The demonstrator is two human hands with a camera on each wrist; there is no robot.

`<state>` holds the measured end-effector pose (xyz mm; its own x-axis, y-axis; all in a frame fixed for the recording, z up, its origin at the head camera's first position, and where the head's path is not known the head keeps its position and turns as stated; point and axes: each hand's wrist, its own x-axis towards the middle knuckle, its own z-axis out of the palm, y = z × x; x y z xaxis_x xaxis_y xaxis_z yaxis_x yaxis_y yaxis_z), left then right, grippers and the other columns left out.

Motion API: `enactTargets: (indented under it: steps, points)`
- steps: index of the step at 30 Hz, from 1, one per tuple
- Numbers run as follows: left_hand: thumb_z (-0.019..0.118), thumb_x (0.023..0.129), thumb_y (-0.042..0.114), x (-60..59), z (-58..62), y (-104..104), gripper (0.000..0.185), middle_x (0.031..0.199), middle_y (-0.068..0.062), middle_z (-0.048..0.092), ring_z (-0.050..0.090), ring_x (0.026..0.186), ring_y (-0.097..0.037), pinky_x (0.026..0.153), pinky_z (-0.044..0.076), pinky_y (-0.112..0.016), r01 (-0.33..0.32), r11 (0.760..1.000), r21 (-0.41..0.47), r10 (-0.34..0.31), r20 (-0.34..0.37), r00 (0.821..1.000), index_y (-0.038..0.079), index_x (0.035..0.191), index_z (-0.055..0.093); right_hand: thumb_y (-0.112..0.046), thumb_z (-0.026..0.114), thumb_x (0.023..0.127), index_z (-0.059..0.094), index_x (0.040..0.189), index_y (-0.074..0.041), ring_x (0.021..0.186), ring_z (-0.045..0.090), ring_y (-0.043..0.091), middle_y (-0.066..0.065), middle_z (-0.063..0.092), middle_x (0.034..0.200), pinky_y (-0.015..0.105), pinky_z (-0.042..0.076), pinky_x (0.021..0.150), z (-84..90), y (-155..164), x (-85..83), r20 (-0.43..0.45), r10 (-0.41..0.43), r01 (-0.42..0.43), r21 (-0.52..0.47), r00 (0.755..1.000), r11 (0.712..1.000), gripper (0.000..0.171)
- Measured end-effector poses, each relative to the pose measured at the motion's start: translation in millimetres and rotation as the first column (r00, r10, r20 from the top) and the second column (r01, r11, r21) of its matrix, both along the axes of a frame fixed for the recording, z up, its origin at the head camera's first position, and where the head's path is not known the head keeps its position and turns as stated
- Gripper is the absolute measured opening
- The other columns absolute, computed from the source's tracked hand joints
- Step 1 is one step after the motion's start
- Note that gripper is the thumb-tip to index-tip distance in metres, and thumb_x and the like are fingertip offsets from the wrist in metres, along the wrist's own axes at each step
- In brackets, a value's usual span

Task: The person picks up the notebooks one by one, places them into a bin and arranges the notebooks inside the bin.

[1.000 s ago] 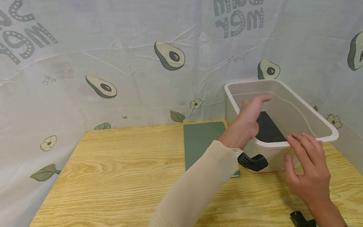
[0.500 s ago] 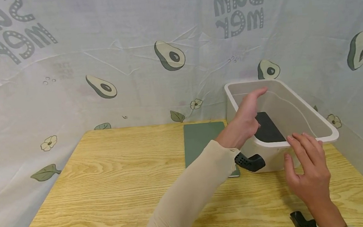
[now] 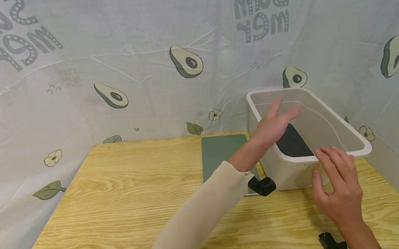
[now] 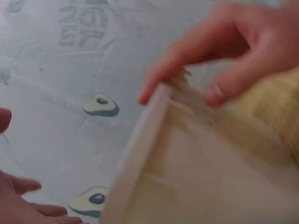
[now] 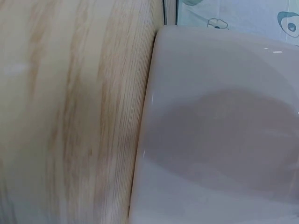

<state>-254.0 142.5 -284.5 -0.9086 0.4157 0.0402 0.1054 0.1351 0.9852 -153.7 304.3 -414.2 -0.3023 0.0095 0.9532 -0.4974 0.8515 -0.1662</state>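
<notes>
Fingers of your left hand are straight and loosely spread, holding nothing, hovering over the white bin's left rim. Your right hand lies flat-fingered against the bin's near wall at its 5 o'clock corner, probably to steady it. That bin sits at the table's 2 o'clock, with a black flat object lying on its floor. A green mat lies just left of the bin, touching it or nearly so. Avocado-print cloth closes in behind.
</notes>
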Motion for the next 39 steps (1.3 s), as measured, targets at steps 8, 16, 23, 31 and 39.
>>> enactTargets:
  steps: [8, 16, 23, 31, 39]
  points:
    - [0.048, 0.107, 0.06, -2.0, -18.4, -21.4, 0.075, 0.181, 0.004, 0.003, 0.002, 0.169, -0.025, 0.136, 0.013, -0.052, -0.028, 0.895, -0.446, -0.194, -0.446, 0.874, 0.03, 0.171, 0.021, -0.03, 0.055, 0.105, 0.073, 0.127, 0.005, 0.122, 0.058, 0.054, 0.032, 0.07, 0.126, 0.053, 0.034, 0.129, -1.0, 0.9, -0.4, 0.004, -0.008, 0.008, 0.019, 1.0, 1.0, 0.045]
    - [0.039, 0.109, 0.065, 2.7, -23.7, -40.4, 0.072, 0.182, 0.003, -0.002, -0.011, 0.167, -0.034, 0.133, 0.007, -0.065, -0.171, 0.713, -0.68, -0.304, -0.519, 0.799, 0.034, 0.171, 0.021, -0.03, 0.056, 0.105, 0.074, 0.127, 0.004, 0.122, 0.058, 0.054, 0.031, 0.07, 0.126, 0.058, 0.034, 0.127, -1.5, 0.9, -0.2, 0.004, -0.013, 0.013, 0.016, 1.0, 1.0, 0.045]
    - [0.032, 0.109, 0.067, 6.3, -30.6, -54.0, 0.07, 0.182, 0.0, -0.003, -0.007, 0.168, -0.037, 0.132, 0.009, -0.067, -0.31, 0.569, -0.762, -0.358, -0.569, 0.74, 0.033, 0.171, 0.025, -0.03, 0.055, 0.105, 0.073, 0.128, 0.005, 0.124, 0.058, 0.054, 0.031, 0.07, 0.127, 0.057, 0.033, 0.128, -1.2, 1.1, 1.8, 0.023, -0.017, 0.017, 0.018, 1.0, 1.0, 0.045]
    - [0.034, 0.106, 0.073, 4.2, -33.3, -63.7, 0.075, 0.182, -0.002, -0.002, -0.002, 0.169, -0.035, 0.132, 0.009, -0.067, -0.345, 0.557, -0.755, -0.321, -0.579, 0.749, 0.034, 0.17, 0.025, -0.028, 0.056, 0.103, 0.073, 0.127, 0.005, 0.124, 0.058, 0.054, 0.032, 0.07, 0.127, 0.058, 0.032, 0.128, 0.7, 1.0, 2.3, 0.024, -0.02, 0.02, 0.016, 0.999, 1.0, 0.044]
    - [0.033, 0.107, 0.071, 1.6, -34.9, -73.3, 0.075, 0.182, -0.005, 0.003, -0.001, 0.168, -0.035, 0.131, 0.011, -0.069, -0.369, 0.554, -0.747, -0.262, -0.576, 0.774, 0.033, 0.171, 0.023, -0.024, 0.058, 0.101, 0.074, 0.126, 0.005, 0.123, 0.058, 0.055, 0.032, 0.07, 0.125, 0.06, 0.034, 0.127, 1.6, -1.9, 0.8, 0.011, -0.006, 0.006, -0.002, 1.0, 1.0, 0.042]
